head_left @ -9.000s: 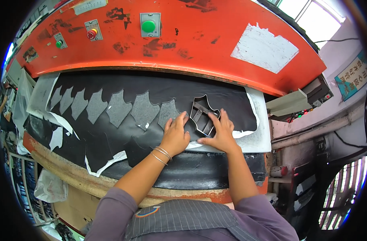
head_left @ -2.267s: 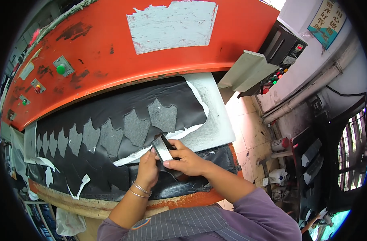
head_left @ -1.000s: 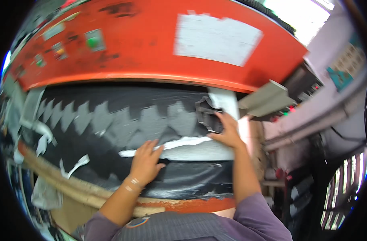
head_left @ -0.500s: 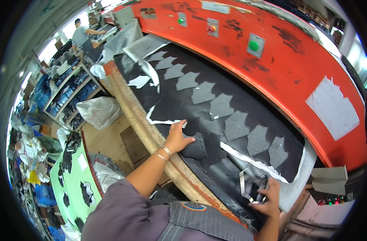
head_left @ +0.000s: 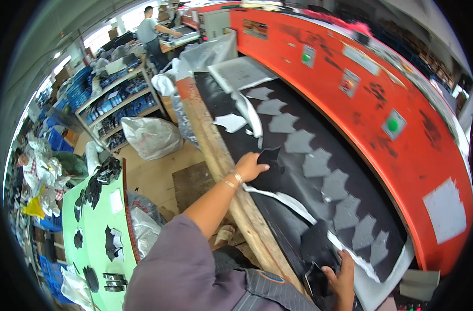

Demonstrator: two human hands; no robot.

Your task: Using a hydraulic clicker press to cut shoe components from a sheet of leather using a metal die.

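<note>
My left hand (head_left: pixel 248 168) is closed on a black cut piece (head_left: pixel 270 165), its thumb lying over the piece at the near edge of the dark work bed (head_left: pixel 291 207). At the lower right, my right hand (head_left: pixel 343 277) curls with thumb and fingers round a metal-strip cutting die (head_left: pixel 310 282), partly hidden. Just beyond the die lies another black piece (head_left: pixel 315 242). White scrap strips (head_left: pixel 288 201) cross the bed between my hands. A row of grey cut-out shapes (head_left: pixel 317 163) runs along the bed's far side.
A red machine beam (head_left: pixel 324 67) with round buttons bounds the far side, and a worn wooden rail (head_left: pixel 210 129) the near side. To the left are a green table (head_left: pixel 94 259) bearing black pieces, a white sack (head_left: pixel 151 137) and shelves (head_left: pixel 117 109). Another person (head_left: pixel 152 36) works far back.
The view has swung left. My left hand has taken hold of a black piece and moved up the bed. My right hand has closed round the cutting die.
</note>
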